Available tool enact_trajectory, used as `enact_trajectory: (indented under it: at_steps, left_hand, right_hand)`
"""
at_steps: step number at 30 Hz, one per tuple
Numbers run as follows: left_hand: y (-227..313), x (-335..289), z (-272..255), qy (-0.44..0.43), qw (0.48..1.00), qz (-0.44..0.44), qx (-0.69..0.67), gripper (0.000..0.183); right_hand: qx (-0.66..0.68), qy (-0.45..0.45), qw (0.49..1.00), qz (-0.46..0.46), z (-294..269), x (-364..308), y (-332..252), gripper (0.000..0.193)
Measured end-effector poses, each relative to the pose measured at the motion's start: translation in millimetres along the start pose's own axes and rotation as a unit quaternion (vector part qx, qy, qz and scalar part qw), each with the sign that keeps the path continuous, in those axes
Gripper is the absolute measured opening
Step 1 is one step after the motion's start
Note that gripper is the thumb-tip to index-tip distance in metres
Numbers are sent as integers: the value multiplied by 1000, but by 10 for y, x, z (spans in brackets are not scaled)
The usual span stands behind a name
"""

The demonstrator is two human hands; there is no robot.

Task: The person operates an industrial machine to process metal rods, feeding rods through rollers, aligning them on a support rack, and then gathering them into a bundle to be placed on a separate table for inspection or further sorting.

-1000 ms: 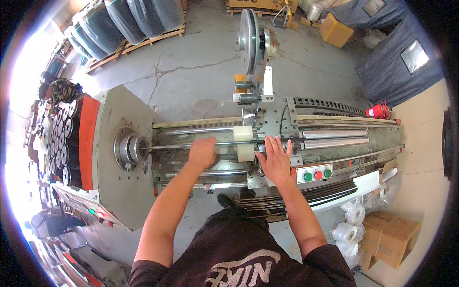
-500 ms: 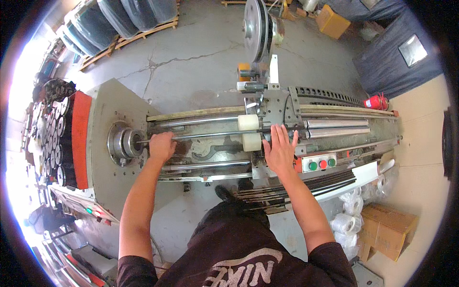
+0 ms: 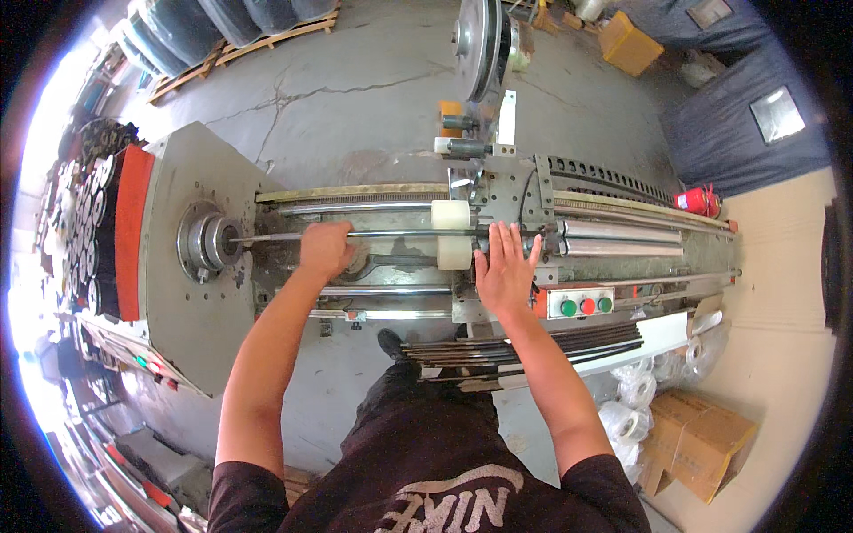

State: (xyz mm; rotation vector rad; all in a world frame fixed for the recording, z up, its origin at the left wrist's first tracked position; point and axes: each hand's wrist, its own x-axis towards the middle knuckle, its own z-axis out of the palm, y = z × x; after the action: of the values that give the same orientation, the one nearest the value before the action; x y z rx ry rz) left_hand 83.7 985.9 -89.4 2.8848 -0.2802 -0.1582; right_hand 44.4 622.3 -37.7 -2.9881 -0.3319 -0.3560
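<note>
A long thin metal rod (image 3: pixel 391 234) runs level from the round chuck (image 3: pixel 222 242) on the machine's left plate to the carriage (image 3: pixel 515 191). My left hand (image 3: pixel 326 250) is closed around the rod, between the chuck and two white rollers (image 3: pixel 454 252). The rod passes between these rollers. My right hand (image 3: pixel 506 274) lies with its fingers stretched out over the carriage just right of the rollers. The rod's right end is hidden at that hand. Beneath the rod, a hook-shaped wrench (image 3: pixel 391 264) rests on the machine bed.
Below the carriage is a button box (image 3: pixel 582 306) with green and red buttons. Several dark rods (image 3: pixel 533 349) lie along the machine's near side. A large wheel (image 3: pixel 475 53) stands beyond the carriage. Cardboard boxes (image 3: pixel 702 440) and clear plastic rolls (image 3: pixel 633 391) sit at right.
My left hand has slid right along the rod, away from the chuck, and stays closed on it. My right hand keeps nearly the same place on the carriage. The whole view has shifted slightly.
</note>
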Motion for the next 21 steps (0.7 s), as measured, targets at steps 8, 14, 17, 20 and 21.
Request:
enact_trajectory:
  at_steps: [8, 14, 17, 20, 21]
  left_hand:
    - [756, 188, 103, -14, 1000, -1, 2, 30]
    - [1382, 327, 114, 5, 1000, 11, 25, 33]
    - [1521, 385, 211, 11, 1000, 3, 21, 35]
    - [1504, 357, 247, 43, 999, 22, 2, 32]
    - [1468, 342, 248, 52, 998, 34, -9, 32]
  right_hand:
    - [15, -13, 999, -27, 41, -33, -26, 58]
    - [27, -25, 999, -35, -12, -22, 40, 60]
    - [30, -29, 998, -44, -26, -17, 72, 62]
    - [34, -38, 998, -47, -29, -16, 98, 63]
    - [33, -39, 998, -46, -30, -23, 119, 63]
